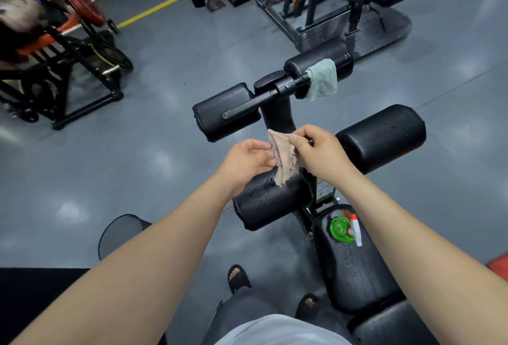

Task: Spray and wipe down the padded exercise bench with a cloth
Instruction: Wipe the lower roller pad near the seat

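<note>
Above the wet roller pad: cloth held up between both hands. Right hand grip pinches its top edge. Left hand grip looks pinched on the side edge, fingertips partly hidden. Spray bottle sits on the table. Towel hangs on the far roller.

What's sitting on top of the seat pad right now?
A green spray bottle stands on the seat pad, with droplets around it. The right forearm covers the pad's right edge.
</note>
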### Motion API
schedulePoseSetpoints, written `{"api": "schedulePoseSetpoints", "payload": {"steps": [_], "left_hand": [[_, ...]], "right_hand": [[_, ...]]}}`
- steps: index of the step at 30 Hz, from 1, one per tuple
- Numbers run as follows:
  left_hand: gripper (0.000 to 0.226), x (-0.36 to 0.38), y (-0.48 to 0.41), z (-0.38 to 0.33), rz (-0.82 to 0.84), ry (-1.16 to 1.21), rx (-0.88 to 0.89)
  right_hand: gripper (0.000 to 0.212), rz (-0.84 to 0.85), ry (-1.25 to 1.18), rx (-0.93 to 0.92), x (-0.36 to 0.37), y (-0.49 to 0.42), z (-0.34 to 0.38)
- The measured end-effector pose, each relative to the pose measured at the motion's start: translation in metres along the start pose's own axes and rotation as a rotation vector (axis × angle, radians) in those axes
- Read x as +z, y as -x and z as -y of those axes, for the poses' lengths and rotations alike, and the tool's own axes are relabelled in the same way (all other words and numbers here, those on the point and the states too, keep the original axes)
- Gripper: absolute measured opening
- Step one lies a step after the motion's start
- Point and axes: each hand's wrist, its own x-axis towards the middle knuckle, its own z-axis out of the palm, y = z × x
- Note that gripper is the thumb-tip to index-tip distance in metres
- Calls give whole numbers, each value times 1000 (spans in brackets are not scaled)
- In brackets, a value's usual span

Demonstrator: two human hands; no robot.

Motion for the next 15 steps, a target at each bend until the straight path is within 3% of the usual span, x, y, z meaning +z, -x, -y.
{"api": "schedulePoseSetpoints", "payload": {"steps": [2, 7, 11, 15], "left_hand": [[19, -3, -2, -1, 0, -7, -6], [34, 1, -3, 1, 103, -95, -29], [14, 0, -7, 2, 37, -196, -20], [19, -5, -7, -7, -56, -240, -71]], "right_hand": [[19, -16, -25, 18, 1, -3, -1], [20, 11, -105, 46, 4, -5, 2], [23, -29, -109, 85, 4, -6, 4], [30, -76, -55, 172, -2, -11, -7]]}}
